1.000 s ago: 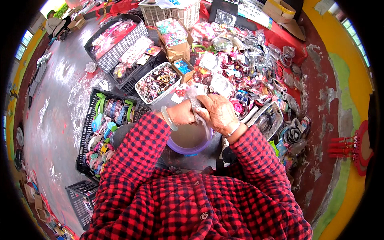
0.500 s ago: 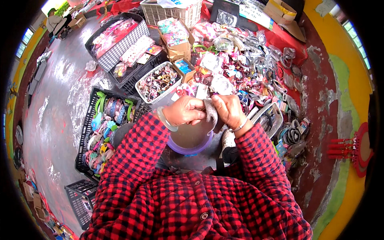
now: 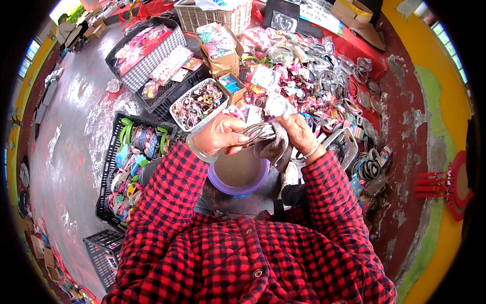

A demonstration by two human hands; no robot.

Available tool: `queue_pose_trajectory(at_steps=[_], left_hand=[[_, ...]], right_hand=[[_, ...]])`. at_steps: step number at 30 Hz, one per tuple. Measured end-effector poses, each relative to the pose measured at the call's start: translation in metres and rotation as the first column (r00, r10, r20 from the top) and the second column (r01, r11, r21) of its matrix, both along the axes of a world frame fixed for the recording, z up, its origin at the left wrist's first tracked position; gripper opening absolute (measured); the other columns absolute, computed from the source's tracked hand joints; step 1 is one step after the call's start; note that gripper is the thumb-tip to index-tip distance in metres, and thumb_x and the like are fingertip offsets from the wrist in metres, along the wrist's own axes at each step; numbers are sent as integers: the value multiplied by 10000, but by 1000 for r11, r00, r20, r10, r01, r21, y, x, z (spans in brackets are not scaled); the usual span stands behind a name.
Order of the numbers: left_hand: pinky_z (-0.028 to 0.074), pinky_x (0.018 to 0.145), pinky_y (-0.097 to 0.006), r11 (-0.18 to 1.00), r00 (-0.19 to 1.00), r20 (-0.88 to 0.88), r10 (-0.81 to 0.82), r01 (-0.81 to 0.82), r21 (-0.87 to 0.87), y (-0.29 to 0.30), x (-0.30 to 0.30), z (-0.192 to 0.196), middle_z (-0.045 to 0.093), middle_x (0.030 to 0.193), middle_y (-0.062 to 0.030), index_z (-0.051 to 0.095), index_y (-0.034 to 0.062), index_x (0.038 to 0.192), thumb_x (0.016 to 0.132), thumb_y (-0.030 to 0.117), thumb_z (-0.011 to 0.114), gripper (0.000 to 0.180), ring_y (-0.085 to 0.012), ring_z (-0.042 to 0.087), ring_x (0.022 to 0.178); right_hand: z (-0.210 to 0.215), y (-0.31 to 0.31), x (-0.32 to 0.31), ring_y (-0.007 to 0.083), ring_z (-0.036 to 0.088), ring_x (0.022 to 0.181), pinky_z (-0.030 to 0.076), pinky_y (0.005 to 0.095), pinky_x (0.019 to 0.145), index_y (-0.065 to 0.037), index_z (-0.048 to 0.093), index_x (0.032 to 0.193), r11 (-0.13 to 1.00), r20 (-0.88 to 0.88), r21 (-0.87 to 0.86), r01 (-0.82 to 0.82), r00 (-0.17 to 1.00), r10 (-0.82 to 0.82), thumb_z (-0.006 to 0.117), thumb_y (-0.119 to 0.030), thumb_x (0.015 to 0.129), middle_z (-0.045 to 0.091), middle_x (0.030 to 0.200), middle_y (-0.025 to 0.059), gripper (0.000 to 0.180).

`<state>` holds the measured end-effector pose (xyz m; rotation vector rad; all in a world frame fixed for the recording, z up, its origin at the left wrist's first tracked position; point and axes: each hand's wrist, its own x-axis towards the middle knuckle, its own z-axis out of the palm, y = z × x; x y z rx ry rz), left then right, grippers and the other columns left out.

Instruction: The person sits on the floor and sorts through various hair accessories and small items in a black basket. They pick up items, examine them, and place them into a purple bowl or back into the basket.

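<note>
Above a purple basin [image 3: 238,191] of murky water, my left hand [image 3: 219,134] pinches a small bundle of thin, dark, curved bands [image 3: 257,133], which look like headbands. A grey-brown cloth [image 3: 274,150] hangs from my right hand [image 3: 299,134], its fingers closed on it. The cloth wraps the right end of the bands and droops over the basin. My right fingertips are partly hidden behind the cloth.
Beyond the basin spreads a big heap of packaged hair accessories [image 3: 314,76]. A white basket [image 3: 200,104] of hair ties, a small carton [image 3: 232,87] and a black crate [image 3: 109,175] of colourful headbands stand to the left. Another white basket [image 3: 348,147] lies right.
My hands have moved apart, and the curved bands now show between them. The cloth, bunched up before, hangs lower and wider beside my right hand.
</note>
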<state>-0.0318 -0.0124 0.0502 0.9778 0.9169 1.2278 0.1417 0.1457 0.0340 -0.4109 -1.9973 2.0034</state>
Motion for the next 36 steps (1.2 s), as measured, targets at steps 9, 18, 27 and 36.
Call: queue_pose_trajectory(at_steps=[9,18,27,36], left_hand=[[462,644,-232,987,987,-59,-148,144,-72,13,2,-11,607,825,-99,555,-41,970,838,137,540,222,-130,588,719],[365,477,-199,977,962,-184,-202,184,-107,16,15,-23,510,611,7,589,-9,855,840,127,567,138,-54,463,520],[295,431,-201,987,966,-211,-152,161,25,8,7,-5,458,563,16,566,-1,738,814,127,597,151,-44,401,481],[282,415,-210,992,957,-267,-115,127,28,3,-4,-3,458,549,12,537,0,662,803,112,608,193,-39,396,466]], right_hand=[[12,2,7,87,437,531,388,274,489,21,596,716,979,136,203,-2,990,-26,476,-323,887,511,546,37,403],[13,-16,-3,337,536,541,433,364,514,-38,620,744,682,75,723,-106,994,76,515,-284,848,558,617,178,287],[18,-6,3,123,414,456,381,297,468,7,574,679,915,100,382,-129,990,98,483,-303,881,485,504,116,381],[20,-1,9,67,458,427,379,243,407,23,581,670,997,241,59,-52,970,36,515,-348,867,513,495,30,425]])
